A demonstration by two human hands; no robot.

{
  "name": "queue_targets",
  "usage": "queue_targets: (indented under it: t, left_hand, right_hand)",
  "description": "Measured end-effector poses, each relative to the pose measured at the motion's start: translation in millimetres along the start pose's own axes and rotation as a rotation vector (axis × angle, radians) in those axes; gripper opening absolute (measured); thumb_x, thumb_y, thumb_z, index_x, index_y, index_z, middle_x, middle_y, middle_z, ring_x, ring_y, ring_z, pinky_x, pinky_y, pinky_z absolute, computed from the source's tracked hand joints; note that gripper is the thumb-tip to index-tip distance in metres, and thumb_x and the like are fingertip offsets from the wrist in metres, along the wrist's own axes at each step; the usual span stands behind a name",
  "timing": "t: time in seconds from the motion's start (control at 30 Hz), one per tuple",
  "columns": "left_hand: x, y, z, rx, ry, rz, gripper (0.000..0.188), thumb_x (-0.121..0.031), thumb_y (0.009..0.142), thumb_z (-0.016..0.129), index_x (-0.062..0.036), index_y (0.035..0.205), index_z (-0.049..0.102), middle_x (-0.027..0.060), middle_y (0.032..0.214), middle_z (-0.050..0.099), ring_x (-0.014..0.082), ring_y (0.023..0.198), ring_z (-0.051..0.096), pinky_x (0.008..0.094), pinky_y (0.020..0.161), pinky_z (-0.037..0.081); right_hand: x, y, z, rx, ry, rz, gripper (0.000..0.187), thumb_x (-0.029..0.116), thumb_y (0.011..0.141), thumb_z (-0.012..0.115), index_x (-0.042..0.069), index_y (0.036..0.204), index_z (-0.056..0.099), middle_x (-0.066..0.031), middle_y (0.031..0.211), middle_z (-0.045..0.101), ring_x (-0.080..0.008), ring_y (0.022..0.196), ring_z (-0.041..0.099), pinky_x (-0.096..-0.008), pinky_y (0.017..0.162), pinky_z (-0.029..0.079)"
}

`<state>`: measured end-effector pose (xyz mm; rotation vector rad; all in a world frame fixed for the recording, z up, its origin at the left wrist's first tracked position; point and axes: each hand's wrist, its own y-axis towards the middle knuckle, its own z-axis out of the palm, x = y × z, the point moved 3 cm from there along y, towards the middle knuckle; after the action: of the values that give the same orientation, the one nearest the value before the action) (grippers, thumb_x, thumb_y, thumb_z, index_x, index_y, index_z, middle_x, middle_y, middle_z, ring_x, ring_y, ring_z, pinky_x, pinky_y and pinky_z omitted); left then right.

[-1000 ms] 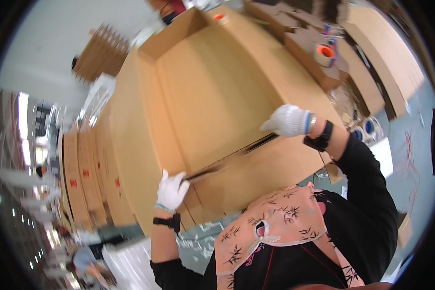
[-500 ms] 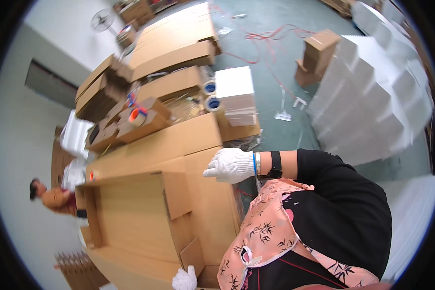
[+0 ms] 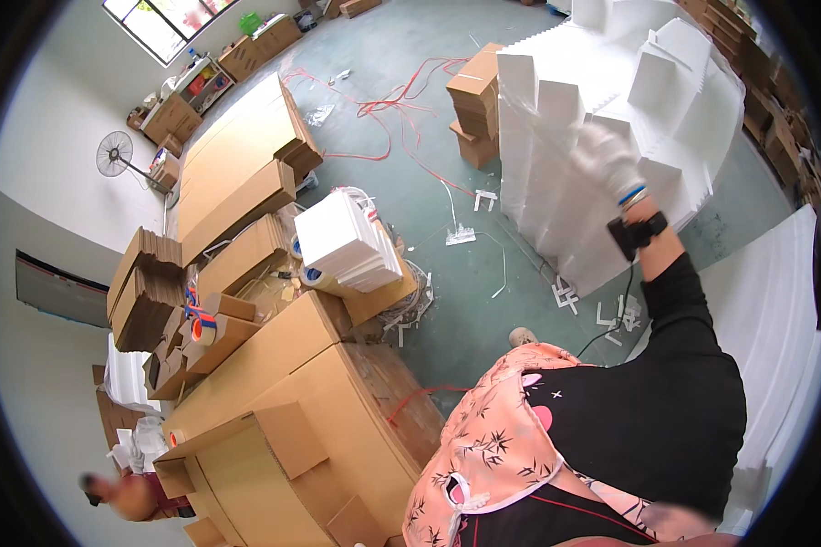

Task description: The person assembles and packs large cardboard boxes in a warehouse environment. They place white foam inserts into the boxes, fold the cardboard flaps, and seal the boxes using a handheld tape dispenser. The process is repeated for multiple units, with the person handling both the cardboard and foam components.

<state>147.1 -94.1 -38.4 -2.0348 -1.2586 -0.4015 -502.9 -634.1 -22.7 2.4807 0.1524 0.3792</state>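
Note:
My right hand (image 3: 607,157) wears a white knitted glove and is stretched out to the right, in front of a tall stack of white foam pieces (image 3: 543,196). Its fingers are smeared by motion, and I cannot tell whether they touch the foam. A black watch-like band (image 3: 637,235) sits on that wrist. My left hand does not show. At the lower left, an open shallow cardboard box (image 3: 246,488) with raised flaps lies on flat cardboard (image 3: 315,387).
A white foam block stack (image 3: 348,242) stands beside tape rolls at the table's far end. Flattened cartons (image 3: 237,155) lie beyond. Red strapping (image 3: 401,105) and foam scraps (image 3: 461,236) litter the floor. Brown cartons (image 3: 476,96) stand by the foam stack. Another person (image 3: 141,495) is at far left.
My right hand has swung from above the cardboard out to the foam stack. The view has turned right, and my left hand has dropped out of sight.

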Motion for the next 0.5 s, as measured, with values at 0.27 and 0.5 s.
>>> queue_targets:
  t: [0.27, 0.5]
  left_hand:
    - [31.2, 67.2, 72.4, 0.272, 0.222, 0.102, 0.045, -0.047, 0.093, 0.053, -0.0109, 0.104, 0.077, 0.0126, 0.116, 0.073, 0.0337, 0.112, 0.068, 0.0459, 0.093, 0.052]
    - [-15.7, 27.6, 9.8, 0.057, 0.085, -0.091, 0.038, -0.043, 0.091, 0.062, -0.0131, 0.110, 0.074, 0.0100, 0.117, 0.073, 0.0299, 0.113, 0.067, 0.0429, 0.094, 0.051]
  right_hand:
    - [-269.7, 74.0, -127.0, -0.165, -0.592, 0.721, 0.052, 0.045, 0.088, 0.064, 0.012, 0.129, 0.063, -0.0227, 0.126, 0.064, -0.0387, 0.118, 0.062, -0.0502, 0.099, 0.051]
    - [-359.5, 73.1, -109.0, -0.049, -0.347, 0.830, 0.056, 0.039, 0.081, 0.071, 0.012, 0.129, 0.066, -0.0230, 0.128, 0.065, -0.0396, 0.122, 0.061, -0.0498, 0.102, 0.049]
